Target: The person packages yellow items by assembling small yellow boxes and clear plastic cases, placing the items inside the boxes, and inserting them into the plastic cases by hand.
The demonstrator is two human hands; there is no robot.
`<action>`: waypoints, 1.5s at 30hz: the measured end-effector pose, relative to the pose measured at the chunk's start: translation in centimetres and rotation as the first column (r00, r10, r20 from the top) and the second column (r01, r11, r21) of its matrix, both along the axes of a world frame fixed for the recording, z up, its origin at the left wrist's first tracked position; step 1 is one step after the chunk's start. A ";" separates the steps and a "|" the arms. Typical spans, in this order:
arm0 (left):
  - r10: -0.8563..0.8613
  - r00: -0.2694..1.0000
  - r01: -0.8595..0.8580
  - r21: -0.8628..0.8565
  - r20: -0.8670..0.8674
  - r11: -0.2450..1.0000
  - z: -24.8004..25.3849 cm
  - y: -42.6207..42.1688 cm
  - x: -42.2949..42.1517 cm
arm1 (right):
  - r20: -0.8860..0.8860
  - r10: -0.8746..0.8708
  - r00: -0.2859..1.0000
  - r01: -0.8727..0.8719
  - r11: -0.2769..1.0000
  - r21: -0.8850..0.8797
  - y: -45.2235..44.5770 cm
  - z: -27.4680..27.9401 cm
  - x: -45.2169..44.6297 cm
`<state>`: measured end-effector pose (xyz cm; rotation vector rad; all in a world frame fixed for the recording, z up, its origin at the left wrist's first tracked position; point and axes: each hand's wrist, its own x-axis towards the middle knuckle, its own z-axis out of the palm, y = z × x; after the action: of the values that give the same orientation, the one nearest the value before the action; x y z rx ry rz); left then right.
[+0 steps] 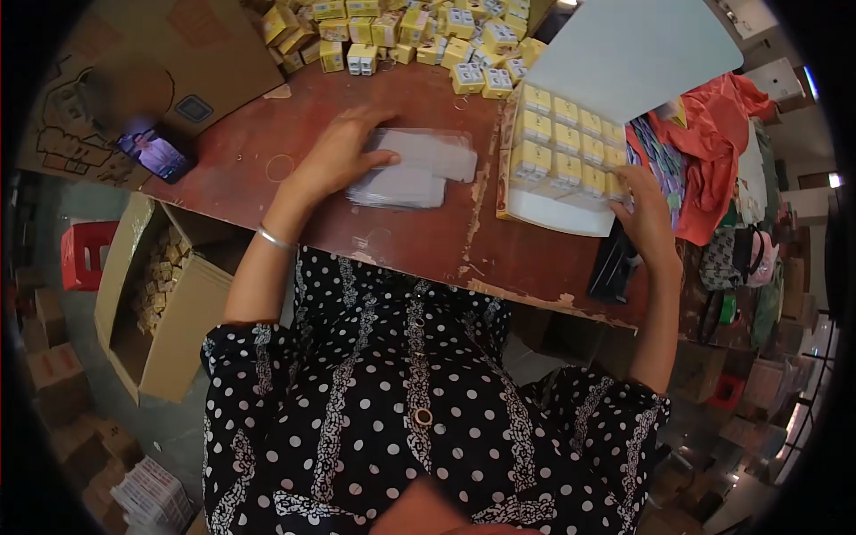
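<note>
the left hand (343, 147) lies at the left side of a stack of clear plastic sleeves (401, 183) on the worn red surface (410, 250). its thumb stands apart from the other fingers and rests over the sleeves, while the fingers reach forward past the stack's far left corner. the sleeves lie flat and a little uneven, some reaching out to the right of the main stack. a bracelet (276, 238) is on the left wrist.

the right hand (649, 218) is at the right side of an open box (562, 216), which stands to the right of the sleeves. the right fingers are bent close to the nearest right corner of the small yellow boxes (566, 138) set in rows inside; i cannot tell whether they pinch one or only touch the edge. a white strip of the open box shows in front of the rows, and its pale lid (637, 53) is raised at the far side.

a loose pile of yellow packs (412, 36) fills the far end of the surface. at the left, a phone (159, 153) with a lit screen leans against a cardboard box (227, 58). a red plastic bag (713, 134) lies right of the open box.
</note>
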<state>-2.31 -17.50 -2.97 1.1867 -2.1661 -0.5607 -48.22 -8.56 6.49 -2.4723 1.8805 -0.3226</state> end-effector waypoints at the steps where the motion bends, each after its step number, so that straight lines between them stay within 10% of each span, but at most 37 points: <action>1: -0.056 0.998 0.055 0.074 0.003 0.996 0.1 -0.5 -0.1 | 0.004 0.015 1.000 -0.015 1.000 -0.003 0.5 0.5 0.7; 10: 0.116 0.962 -0.106 0.053 -0.247 0.993 2.6 1.5 -0.9 | 0.323 0.053 0.945 0.027 0.970 -0.240 4.5 2.4 10.6; 15: 0.099 0.938 -0.093 0.034 -0.332 0.995 5.5 6.7 -0.8 | 0.935 -0.057 0.350 -0.184 0.975 0.128 4.7 0.3 19.9; 19: 0.059 0.977 -0.113 -0.263 -0.205 0.958 6.7 10.2 0.3 | 0.950 -0.107 0.292 -0.289 0.937 0.194 4.7 -0.8 22.1; 25: 0.036 0.985 -0.084 -0.282 -0.169 0.956 6.6 12.8 1.2 | 0.864 -0.185 0.468 -0.506 0.746 0.434 5.1 -1.1 22.7; 27: 0.032 0.997 -0.051 -0.316 -0.066 0.947 5.9 13.0 1.6 | 0.822 -0.433 0.370 -0.644 0.518 0.563 5.0 -0.2 22.6; 32: -0.050 0.974 0.098 -0.211 0.221 0.973 6.6 15.2 1.0 | 0.833 -0.488 0.261 -0.718 0.479 0.505 5.0 -1.6 22.9; 39: 0.000 1.000 -0.005 -0.207 -0.023 0.978 4.6 16.5 1.1 | 0.829 -0.448 0.334 -0.752 0.403 0.521 3.8 -0.2 23.2; 43: -0.025 0.971 0.034 0.034 -0.239 0.999 2.8 16.9 3.5 | 0.897 -0.165 0.409 -0.340 0.885 0.318 -1.8 2.1 22.9; 45: 0.110 0.823 0.249 0.528 -0.557 0.812 3.0 17.4 3.6 | 0.883 -0.047 0.466 -0.258 0.948 0.187 -6.2 1.0 24.0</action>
<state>1.29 -0.15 -0.02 1.0329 -1.5479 -1.4973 -24.22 -14.75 7.49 -1.6158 1.1639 -1.0000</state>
